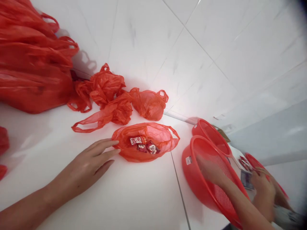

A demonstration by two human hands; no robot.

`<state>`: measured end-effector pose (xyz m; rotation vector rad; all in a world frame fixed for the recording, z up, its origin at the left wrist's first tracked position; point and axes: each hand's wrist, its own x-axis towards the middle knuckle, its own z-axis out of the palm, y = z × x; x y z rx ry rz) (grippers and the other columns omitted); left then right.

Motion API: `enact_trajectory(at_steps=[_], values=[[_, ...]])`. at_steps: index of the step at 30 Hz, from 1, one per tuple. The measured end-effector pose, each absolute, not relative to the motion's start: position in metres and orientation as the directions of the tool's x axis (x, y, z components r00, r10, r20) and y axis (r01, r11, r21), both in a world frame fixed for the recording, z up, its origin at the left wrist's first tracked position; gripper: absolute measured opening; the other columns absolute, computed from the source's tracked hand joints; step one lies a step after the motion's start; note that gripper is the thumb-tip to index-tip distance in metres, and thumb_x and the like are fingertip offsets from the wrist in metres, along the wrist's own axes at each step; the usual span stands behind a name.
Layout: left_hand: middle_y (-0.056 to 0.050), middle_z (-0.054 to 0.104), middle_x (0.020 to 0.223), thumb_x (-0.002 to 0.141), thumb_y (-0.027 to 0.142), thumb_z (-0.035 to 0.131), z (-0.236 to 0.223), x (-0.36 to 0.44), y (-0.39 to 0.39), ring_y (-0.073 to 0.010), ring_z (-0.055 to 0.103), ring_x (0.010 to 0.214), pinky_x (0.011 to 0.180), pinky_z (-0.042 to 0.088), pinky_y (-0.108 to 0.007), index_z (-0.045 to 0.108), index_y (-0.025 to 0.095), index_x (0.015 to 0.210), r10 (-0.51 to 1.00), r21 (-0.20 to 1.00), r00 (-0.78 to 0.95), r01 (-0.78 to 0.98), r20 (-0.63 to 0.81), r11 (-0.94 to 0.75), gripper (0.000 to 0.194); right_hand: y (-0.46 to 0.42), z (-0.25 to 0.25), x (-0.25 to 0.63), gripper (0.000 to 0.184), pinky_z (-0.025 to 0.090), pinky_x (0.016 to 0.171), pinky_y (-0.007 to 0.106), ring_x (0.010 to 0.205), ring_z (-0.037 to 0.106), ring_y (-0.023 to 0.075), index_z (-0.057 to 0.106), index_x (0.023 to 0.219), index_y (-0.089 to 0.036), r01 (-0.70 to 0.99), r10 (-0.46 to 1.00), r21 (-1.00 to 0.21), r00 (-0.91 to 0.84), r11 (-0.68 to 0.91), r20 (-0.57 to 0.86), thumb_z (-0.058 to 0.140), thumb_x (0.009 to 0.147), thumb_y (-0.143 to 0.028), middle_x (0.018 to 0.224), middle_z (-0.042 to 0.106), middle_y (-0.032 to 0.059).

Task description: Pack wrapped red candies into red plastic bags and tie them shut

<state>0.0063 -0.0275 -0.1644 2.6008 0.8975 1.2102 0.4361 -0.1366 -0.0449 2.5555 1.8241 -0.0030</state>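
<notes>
The left hand [92, 161], fingers loose, touches the open bag [141, 158] on the table [107, 204]; best hold its mouth wide. The right hand [212, 169] is inside the basket [195, 183], grip too blurred to tell.

Thin, crinkly, semi-gloss plstc bag [141, 157]

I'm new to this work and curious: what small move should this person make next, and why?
Probably lift the right hand out of the nearest round red plastic basket and over to the open red plastic bag: its mouth faces up, the left hand touches its edge, and small red wrapped packets already lie inside. Blur hides whether the right hand holds anything.
</notes>
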Motion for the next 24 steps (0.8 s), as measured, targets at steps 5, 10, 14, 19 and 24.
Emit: enact_trajectory(at_steps=[5, 10, 14, 19, 24], values=[[-0.006, 0.053, 0.129, 0.086, 0.015, 0.049, -0.161, 0.004, -0.029, -0.0217, 0.049, 0.12, 0.094, 0.047, -0.036, 0.059, 0.028, 0.113, 0.574, 0.357, 0.507, 0.464, 0.644, -0.811, 0.032, -0.123, -0.018, 0.386, 0.029, 0.046, 0.061, 0.03, 0.074, 0.065, 0.0222, 0.047, 0.098, -0.025, 0.949, 0.906, -0.085, 0.315, -0.304, 0.283, 0.056, 0.071, -0.032, 0.09, 0.066, 0.0047], [-0.009, 0.053, 0.128, 0.086, 0.009, 0.048, -0.156, 0.001, -0.032, -0.0212, 0.048, 0.12, 0.095, 0.046, -0.037, 0.058, 0.024, 0.113, 0.56, 0.35, 0.512, 0.452, 0.651, -0.821, 0.032, -0.095, -0.033, 0.296, 0.028, 0.049, 0.068, 0.031, 0.079, 0.065, 0.0208, 0.047, 0.1, -0.025, 0.948, 0.977, -0.317, 0.072, -0.005, 0.201, 0.053, 0.073, -0.025, 0.095, 0.065, 0.0042], [-0.009, 0.054, 0.124, 0.085, 0.008, 0.048, -0.154, -0.002, -0.032, -0.021, 0.051, 0.117, 0.093, 0.048, -0.036, 0.058, 0.023, 0.112, 0.554, 0.341, 0.493, 0.459, 0.671, -0.821, 0.032, -0.055, -0.065, 0.255, 0.036, 0.046, 0.067, 0.029, 0.071, 0.062, 0.0168, 0.048, 0.104, -0.024, 0.941, 0.986, -0.3, -0.131, 0.156, 0.103, 0.052, 0.07, -0.014, 0.091, 0.065, -0.0001], [-0.009, 0.057, 0.117, 0.083, 0.006, 0.052, -0.151, -0.011, -0.024, -0.0213, 0.054, 0.112, 0.091, 0.047, -0.036, 0.057, 0.021, 0.111, 0.563, 0.35, 0.406, 0.489, 0.719, -0.799, 0.032, -0.03, -0.09, 0.245, 0.053, 0.047, 0.073, 0.029, 0.089, 0.061, 0.0182, 0.047, 0.119, -0.028, 0.884, 0.989, -0.446, -0.143, 0.141, 0.029, 0.064, 0.07, -0.025, 0.11, 0.061, 0.0005], [-0.008, 0.057, 0.113, 0.081, 0.004, 0.055, -0.146, -0.018, -0.017, -0.0207, 0.054, 0.109, 0.089, 0.048, -0.037, 0.055, 0.022, 0.108, 0.564, 0.331, 0.348, 0.541, 0.749, -0.773, 0.032, -0.039, -0.099, 0.263, 0.049, 0.044, 0.085, 0.034, 0.104, 0.056, 0.0209, 0.044, 0.128, -0.031, 0.891, 0.996, -0.455, 0.048, -0.008, 0.077, 0.056, 0.08, -0.033, 0.122, 0.056, 0.0015]])
